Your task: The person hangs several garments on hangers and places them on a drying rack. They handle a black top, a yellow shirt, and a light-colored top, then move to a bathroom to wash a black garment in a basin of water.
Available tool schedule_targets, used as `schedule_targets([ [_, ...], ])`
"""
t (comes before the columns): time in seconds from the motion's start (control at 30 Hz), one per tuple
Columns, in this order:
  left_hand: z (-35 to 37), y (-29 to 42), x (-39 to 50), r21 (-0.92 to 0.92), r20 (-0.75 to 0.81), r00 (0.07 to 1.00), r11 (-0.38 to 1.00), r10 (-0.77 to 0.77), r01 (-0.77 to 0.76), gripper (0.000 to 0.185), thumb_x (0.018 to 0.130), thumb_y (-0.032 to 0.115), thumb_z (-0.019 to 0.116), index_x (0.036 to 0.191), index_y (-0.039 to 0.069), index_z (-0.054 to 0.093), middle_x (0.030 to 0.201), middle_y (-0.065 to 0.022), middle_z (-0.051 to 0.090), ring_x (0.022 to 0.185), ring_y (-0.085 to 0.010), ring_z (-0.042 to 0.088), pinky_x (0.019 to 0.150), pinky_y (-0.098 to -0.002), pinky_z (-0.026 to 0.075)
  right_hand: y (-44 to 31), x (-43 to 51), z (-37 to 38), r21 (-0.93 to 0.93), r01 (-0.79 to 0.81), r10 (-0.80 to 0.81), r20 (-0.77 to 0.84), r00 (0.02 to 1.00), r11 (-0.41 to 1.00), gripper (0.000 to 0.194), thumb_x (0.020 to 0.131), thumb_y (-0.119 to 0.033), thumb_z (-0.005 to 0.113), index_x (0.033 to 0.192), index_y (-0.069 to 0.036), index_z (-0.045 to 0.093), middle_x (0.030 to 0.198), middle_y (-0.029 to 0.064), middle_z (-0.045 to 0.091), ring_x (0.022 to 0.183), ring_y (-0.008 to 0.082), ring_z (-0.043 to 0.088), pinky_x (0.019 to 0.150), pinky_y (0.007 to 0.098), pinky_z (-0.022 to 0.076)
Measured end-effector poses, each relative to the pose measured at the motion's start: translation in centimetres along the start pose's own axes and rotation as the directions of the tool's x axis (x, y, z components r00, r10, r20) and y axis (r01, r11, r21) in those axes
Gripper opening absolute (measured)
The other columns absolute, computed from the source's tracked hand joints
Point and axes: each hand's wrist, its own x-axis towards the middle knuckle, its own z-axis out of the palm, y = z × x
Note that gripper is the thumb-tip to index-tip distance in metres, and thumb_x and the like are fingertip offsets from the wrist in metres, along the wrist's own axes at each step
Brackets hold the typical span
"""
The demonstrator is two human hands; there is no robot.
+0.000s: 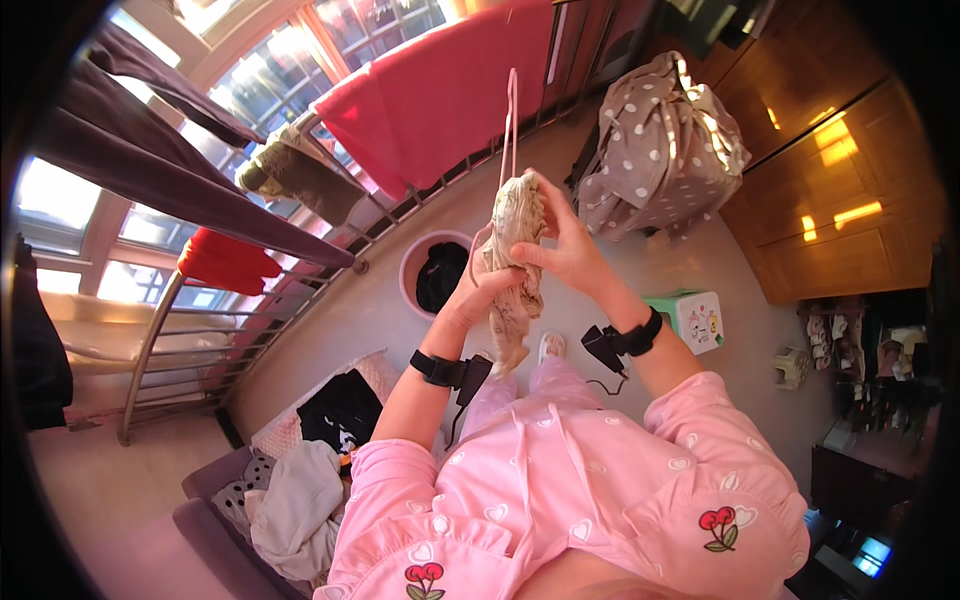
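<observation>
A bunched cream cloth garment [517, 217] with a faint pattern is held up before me, its lower end hanging loose. My left hand [480, 294] grips it from below left, thumb across the folds. On the upper right side, my right hand [564, 244] holds the gathered cloth between thumb and fingers. A thin pink loop [511, 112] rises above the garment, and a similar pink piece shows beside my left hand; whether it is a hanger or a strap I cannot tell. Both wrists wear black straps with small devices.
Beyond my hands stands a pink basin [409, 274] with dark clothing inside. A metal rack [225, 352] carries a red towel [442, 97] and purple trousers [172, 172]. Clothes lie on a purple sofa [217, 544]. At right are a polka-dot cloth bundle [652, 150], green-and-white stool [696, 322] and wooden cabinet [825, 262].
</observation>
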Motion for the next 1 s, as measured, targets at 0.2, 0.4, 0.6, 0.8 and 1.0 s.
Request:
schedule_targets([
  [0.2,4.0,2.3,0.6,0.003,0.037,0.997,0.998,0.069,-0.07,0.045,0.077,0.007,0.059,0.121,0.0,0.057,0.104,-0.0055,0.065,0.093,-0.0141,0.063,0.085,-0.0291,0.05,-2.1,0.7,-2.7,0.244,-0.052,0.098,-0.179,0.979,0.968,0.031,0.091,-0.027,0.071,0.108,-0.007,0.053,0.096,-0.0004,0.059,0.088,0.0056,0.054,0.079,0.0229,0.0455],
  [0.4,8.1,2.8,1.7,-0.095,0.022,0.99,0.986,0.143,-0.14,0.051,0.08,0.003,0.051,0.131,0.0,0.052,0.116,-0.0087,0.063,0.099,-0.0178,0.063,0.086,-0.0305,0.052,-3.2,-1.1,-6.6,0.397,-0.152,0.211,-0.11,0.971,0.905,0.033,0.098,-0.039,0.058,0.111,-0.009,0.058,0.1,-0.0014,0.059,0.091,0.0062,0.055,0.08,0.0228,0.0443],
  [0.6,9.4,3.5,3.7,-0.225,-0.048,0.967,0.94,0.252,-0.256,0.046,0.086,0.006,0.05,0.132,0.002,0.048,0.117,-0.0122,0.063,0.101,-0.0228,0.065,0.084,-0.0368,0.056,-5.4,-4.8,-10.7,-0.022,-0.033,0.03,-0.137,0.99,0.999,0.048,0.093,-0.043,0.064,0.124,-0.007,0.056,0.115,0.0026,0.059,0.105,0.0143,0.057,0.09,0.0304,0.0448],
  [0.8,10.6,2.3,6.4,-0.285,-0.093,0.972,0.929,0.217,-0.235,0.049,0.091,0.021,0.049,0.136,0.002,0.045,0.127,-0.0188,0.059,0.112,-0.0334,0.061,0.098,-0.047,0.049,-4.2,-9.6,-8.5,-0.747,0.304,-0.58,-0.132,0.804,0.591,0.045,0.079,-0.029,0.079,0.107,-0.004,0.055,0.107,0.0121,0.057,0.102,0.0299,0.057,0.091,0.0378,0.0448],
  [1.0,11.8,2.4,6.5,-0.483,0.039,0.995,0.873,0.093,-0.063,0.049,0.091,0.028,0.049,0.133,0.002,0.05,0.125,-0.0191,0.062,0.112,-0.035,0.061,0.1,-0.0505,0.047,-2.0,-11.8,-8.6,-0.427,0.086,-0.179,-0.183,0.967,0.9,0.036,0.086,-0.027,0.071,0.112,-0.005,0.058,0.108,0.0088,0.061,0.1,0.0247,0.059,0.086,0.0369,0.0474],
])
